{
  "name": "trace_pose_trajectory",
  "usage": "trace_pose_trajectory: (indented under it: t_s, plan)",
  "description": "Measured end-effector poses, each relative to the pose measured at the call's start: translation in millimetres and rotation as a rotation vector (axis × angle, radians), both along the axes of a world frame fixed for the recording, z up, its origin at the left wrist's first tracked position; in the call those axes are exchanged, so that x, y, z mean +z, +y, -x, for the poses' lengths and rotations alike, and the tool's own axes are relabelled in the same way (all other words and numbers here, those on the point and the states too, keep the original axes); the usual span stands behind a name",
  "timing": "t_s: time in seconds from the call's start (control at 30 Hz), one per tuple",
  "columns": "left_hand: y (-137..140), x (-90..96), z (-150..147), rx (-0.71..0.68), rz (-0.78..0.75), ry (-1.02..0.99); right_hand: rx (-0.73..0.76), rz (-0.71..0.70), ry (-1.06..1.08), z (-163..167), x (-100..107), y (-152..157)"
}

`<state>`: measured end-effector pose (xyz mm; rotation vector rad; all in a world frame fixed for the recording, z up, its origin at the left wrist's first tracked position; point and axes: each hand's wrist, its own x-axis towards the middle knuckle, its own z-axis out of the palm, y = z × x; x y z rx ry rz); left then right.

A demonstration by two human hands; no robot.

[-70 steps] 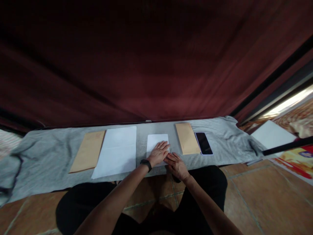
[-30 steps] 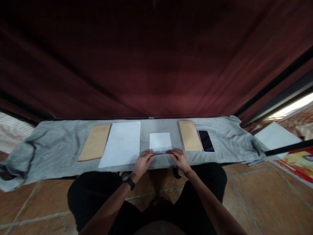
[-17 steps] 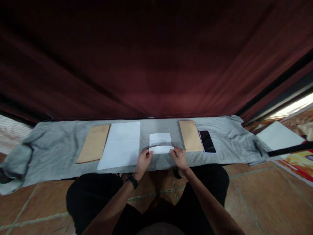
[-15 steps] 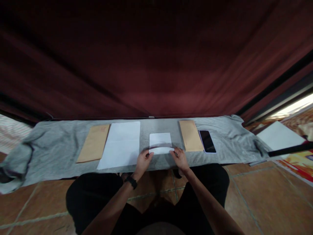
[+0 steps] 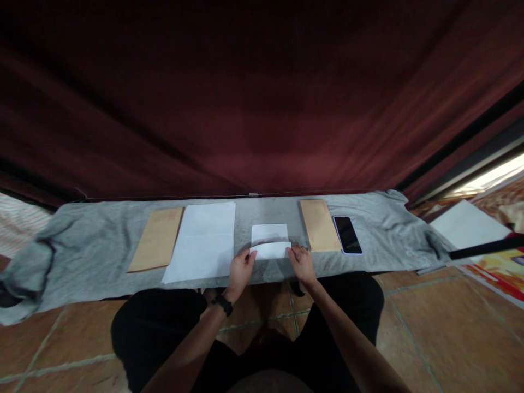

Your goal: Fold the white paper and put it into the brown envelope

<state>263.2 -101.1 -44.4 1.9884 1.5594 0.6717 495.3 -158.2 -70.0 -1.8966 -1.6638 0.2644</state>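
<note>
A small sheet of white paper (image 5: 269, 233) lies in front of me on the grey cloth, its near part folded up and over as a raised flap. My left hand (image 5: 241, 268) pinches the left end of that flap, thumb on the near face. At the opposite end, my right hand (image 5: 302, 263) grips the flap between thumb and fingers. Left of my hands lies a stack of larger white sheets (image 5: 204, 240) with a crease across it. A brown envelope (image 5: 321, 225) rests beyond my right hand.
Another brown envelope (image 5: 158, 239) sits at the left, beside the large sheets. A smartphone (image 5: 347, 236) lies right of the nearer envelope. Grey cloth (image 5: 94, 240) covers the narrow bench, wrinkled at both ends. A dark red curtain (image 5: 262, 136) hangs along the far edge.
The folded flap of paper has tilted, showing more of its face and a flatter upper edge. Both hands keep their hold with only slight movement.
</note>
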Motion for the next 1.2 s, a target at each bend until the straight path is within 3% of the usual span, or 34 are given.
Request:
trace_pose_trajectory:
  t_s: [0.13,0.37,1.2]
  plan:
    - [16,8.4,-12,0.06,0.033,0.208,-0.105,0.07,-0.108,9,7,16]
    - [35,11.8,-25,0.104,0.074,0.362,-0.202,0.257,-0.207,15,24,34]
    - [70,19.3,-47,0.106,0.148,0.52,-0.265,0.323,-0.374,16,35,73]
